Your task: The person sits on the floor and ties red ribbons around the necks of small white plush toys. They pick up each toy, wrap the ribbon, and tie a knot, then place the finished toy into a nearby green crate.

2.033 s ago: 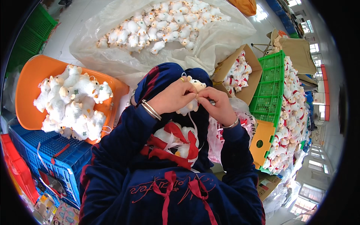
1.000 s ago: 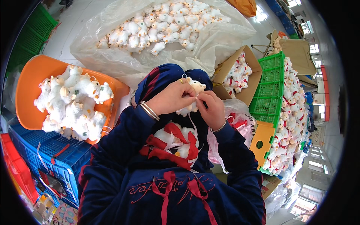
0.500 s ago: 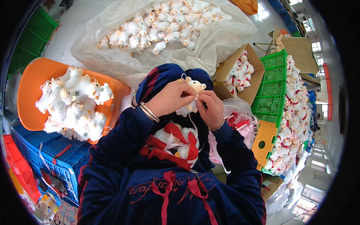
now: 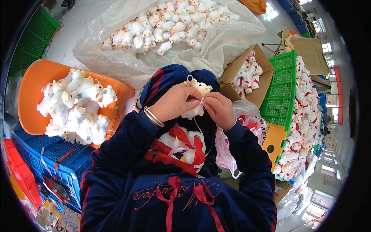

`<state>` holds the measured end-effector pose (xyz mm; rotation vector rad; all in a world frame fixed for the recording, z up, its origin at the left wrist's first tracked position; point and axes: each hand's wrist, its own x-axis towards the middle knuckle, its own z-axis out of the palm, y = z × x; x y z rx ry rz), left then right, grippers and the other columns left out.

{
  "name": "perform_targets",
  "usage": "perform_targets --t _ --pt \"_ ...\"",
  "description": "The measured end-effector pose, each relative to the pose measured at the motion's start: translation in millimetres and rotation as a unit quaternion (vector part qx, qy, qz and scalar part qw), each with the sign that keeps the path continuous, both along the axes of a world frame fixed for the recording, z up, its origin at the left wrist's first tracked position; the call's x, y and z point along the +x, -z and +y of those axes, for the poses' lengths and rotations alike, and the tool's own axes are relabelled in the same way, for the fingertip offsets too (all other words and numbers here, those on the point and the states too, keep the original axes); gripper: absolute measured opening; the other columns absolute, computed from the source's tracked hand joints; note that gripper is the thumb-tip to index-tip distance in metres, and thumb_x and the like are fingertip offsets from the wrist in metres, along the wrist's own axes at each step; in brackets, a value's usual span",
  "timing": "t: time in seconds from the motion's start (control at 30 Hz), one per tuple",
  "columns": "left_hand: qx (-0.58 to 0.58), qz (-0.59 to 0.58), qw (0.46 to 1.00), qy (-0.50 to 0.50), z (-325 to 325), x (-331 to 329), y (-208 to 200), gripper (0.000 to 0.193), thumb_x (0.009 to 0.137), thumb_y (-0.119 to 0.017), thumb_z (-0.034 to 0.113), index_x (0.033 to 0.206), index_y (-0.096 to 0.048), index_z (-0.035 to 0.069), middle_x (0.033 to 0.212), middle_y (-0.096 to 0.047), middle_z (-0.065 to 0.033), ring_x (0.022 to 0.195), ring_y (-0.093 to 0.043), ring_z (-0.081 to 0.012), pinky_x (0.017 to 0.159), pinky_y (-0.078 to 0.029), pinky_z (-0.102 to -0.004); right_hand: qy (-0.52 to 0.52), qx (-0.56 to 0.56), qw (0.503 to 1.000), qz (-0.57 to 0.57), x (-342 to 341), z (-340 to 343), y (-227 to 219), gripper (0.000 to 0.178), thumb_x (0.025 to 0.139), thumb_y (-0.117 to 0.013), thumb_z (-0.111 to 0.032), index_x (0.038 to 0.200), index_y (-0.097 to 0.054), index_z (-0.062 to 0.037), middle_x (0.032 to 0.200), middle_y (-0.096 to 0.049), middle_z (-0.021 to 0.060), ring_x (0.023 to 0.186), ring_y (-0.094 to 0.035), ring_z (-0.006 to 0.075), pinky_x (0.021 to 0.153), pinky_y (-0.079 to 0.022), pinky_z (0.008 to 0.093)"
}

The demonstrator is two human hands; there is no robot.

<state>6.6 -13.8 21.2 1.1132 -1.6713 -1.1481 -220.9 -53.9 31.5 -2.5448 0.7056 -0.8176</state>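
A small white plush animal [image 4: 203,88] with a cream face and a hanging loop is held upright over my knees. My left hand [image 4: 174,101] and my right hand [image 4: 219,110] meet at its neck, fingertips pinched on a thin white ribbon [image 4: 199,125] whose loose end trails down. What else the fingers press on is hidden. Lower on my lap, red cloth pieces [image 4: 198,150] with white ribbons lie over more white plush toys [image 4: 168,139].
An orange tub [image 4: 31,96] of plush toys stands at left, above a blue crate [image 4: 58,150]. Ahead, a clear plastic sheet [image 4: 104,58] holds many more. At right are a cardboard box [image 4: 262,73], a green crate [image 4: 278,85] with red-scarfed toys, and a pink plastic bag [image 4: 226,150].
My right hand has shifted slightly right and turned, its fingertips still at the toy's neck. My left hand and the toy have barely moved.
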Motion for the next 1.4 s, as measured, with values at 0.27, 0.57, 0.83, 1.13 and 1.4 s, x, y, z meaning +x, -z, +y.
perform_targets --t 0.27,0.57,0.83,1.13,1.4 --pt "-0.117 -0.145 0.982 0.033 -5.9 7.4 -5.8 0.015 0.091 -0.073 0.017 0.100 -0.075 0.006 0.093 -0.071 -0.0145 0.087 -0.068 -0.0350 0.078 -0.055 -0.0421 -0.033 -0.008 0.999 0.031 -0.3 -5.9 -6.3 0.017 0.085 -0.077 -0.005 0.100 -0.071 -0.0044 0.099 -0.070 0.0117 0.085 -0.070 0.0321 0.075 -0.058 0.0383" --pt "-0.145 -0.153 0.975 0.070 -12.6 13.7 -8.1 0.015 0.093 -0.071 0.019 0.101 -0.073 0.007 0.086 -0.070 -0.0146 0.083 -0.068 -0.0364 0.074 -0.054 -0.0452 -0.039 -0.007 0.998 0.044 1.1 -7.7 -8.4 0.019 0.085 -0.077 -0.007 0.103 -0.070 -0.0053 0.099 -0.069 0.0114 0.085 -0.068 0.0319 0.074 -0.055 0.0398" --pt "-0.172 -0.154 0.970 0.078 -17.6 15.3 -4.7 0.019 0.095 -0.067 0.026 0.095 -0.071 0.008 0.079 -0.069 -0.0161 0.079 -0.068 -0.0384 0.071 -0.053 -0.0496 -0.041 -0.029 0.998 0.048 3.9 -6.0 -7.8 0.020 0.083 -0.077 -0.006 0.102 -0.070 -0.0058 0.100 -0.069 0.0107 0.087 -0.068 0.0315 0.076 -0.056 0.0393" --pt "-0.200 -0.149 0.963 0.106 -21.7 23.1 1.6 0.021 0.096 -0.065 0.027 0.089 -0.067 0.008 0.076 -0.066 -0.0163 0.075 -0.067 -0.0392 0.068 -0.052 -0.0506 -0.052 -0.032 0.997 0.041 6.9 -7.7 -6.0 0.021 0.081 -0.078 -0.004 0.100 -0.070 -0.0059 0.101 -0.070 0.0096 0.089 -0.069 0.0307 0.077 -0.057 0.0388" --pt "-0.179 -0.172 0.966 0.068 -11.0 17.5 7.8 0.012 0.092 -0.070 0.017 0.100 -0.069 0.009 0.083 -0.066 -0.0124 0.079 -0.066 -0.0345 0.071 -0.053 -0.0448 -0.036 -0.017 0.999 0.026 7.6 -4.4 -5.0 0.019 0.082 -0.079 -0.005 0.099 -0.070 -0.0059 0.098 -0.070 0.0099 0.086 -0.069 0.0307 0.075 -0.056 0.0393"
